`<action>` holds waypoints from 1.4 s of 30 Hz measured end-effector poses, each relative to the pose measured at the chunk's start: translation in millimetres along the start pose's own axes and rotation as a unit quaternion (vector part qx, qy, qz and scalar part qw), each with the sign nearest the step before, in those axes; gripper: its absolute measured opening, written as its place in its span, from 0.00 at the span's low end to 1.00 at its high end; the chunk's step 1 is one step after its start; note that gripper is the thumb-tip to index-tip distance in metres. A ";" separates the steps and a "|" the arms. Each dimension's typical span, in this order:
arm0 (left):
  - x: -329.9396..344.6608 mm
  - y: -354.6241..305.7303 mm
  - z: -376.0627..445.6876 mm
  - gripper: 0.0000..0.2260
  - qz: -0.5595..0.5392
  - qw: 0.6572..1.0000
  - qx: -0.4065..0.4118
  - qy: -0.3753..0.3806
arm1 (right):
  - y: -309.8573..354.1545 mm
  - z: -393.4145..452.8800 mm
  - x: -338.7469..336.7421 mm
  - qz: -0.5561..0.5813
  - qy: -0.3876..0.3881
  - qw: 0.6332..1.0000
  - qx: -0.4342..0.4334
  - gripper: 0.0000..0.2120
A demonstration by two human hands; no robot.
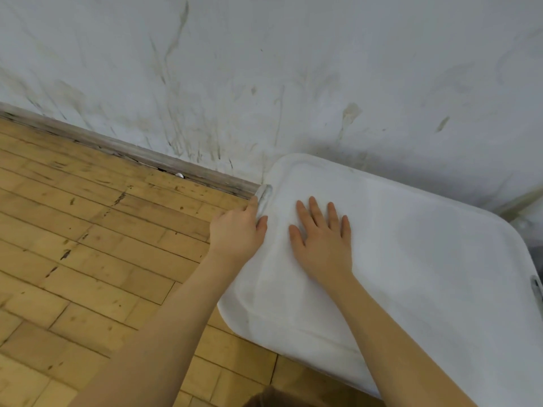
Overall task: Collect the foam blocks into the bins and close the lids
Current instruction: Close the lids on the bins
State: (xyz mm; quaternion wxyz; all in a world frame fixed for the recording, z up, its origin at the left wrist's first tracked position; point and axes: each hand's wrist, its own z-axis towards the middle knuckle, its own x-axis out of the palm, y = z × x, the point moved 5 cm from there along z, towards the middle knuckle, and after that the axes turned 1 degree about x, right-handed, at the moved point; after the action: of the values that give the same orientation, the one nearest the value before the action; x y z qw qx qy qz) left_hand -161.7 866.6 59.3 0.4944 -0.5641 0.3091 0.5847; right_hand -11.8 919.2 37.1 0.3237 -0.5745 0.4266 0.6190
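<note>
A large white bin lid [411,259] lies flat over its bin, against the wall at the right. My right hand [323,239] presses flat on the lid with straight fingers spread. My left hand [238,230] grips the lid's left edge, its fingers curled round the grey latch [263,195] there and its thumb on top. A second grey latch [537,289] shows at the lid's right edge. The bin's inside is hidden under the lid, and no foam blocks are in view.
Worn wooden parquet floor [102,245] fills the left and bottom. A scuffed white wall [264,69] with a grey skirting board [132,148] runs behind the bin. Part of another pale object [526,218] shows at the far right.
</note>
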 end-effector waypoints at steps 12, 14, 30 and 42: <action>-9.1 -30.2 11.3 0.19 -0.009 0.991 0.096 -0.091 | -31.8 -4.6 -45.7 0.142 -0.090 0.986 0.016 0.20; -12.8 -64.9 19.8 0.20 -0.059 0.984 0.143 -0.088 | -57.4 -9.5 -67.5 0.129 -0.129 0.982 0.040 0.18; 0.2 -475.3 -19.2 0.20 -0.062 0.942 0.326 -0.053 | -438.3 -136.4 -189.1 0.114 -0.275 0.946 0.128 0.14; 82.3 -693.9 7.5 0.24 -0.082 0.970 0.227 -0.039 | -685.2 -102.6 -194.1 0.035 -0.229 0.966 0.116 0.28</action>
State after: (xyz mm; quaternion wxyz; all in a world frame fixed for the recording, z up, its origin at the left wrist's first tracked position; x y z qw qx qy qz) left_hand 489.0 1114.5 117.4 0.6679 -0.4370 0.3668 0.4780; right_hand 668.5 1136.5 124.3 0.4556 -0.3605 0.4298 0.6911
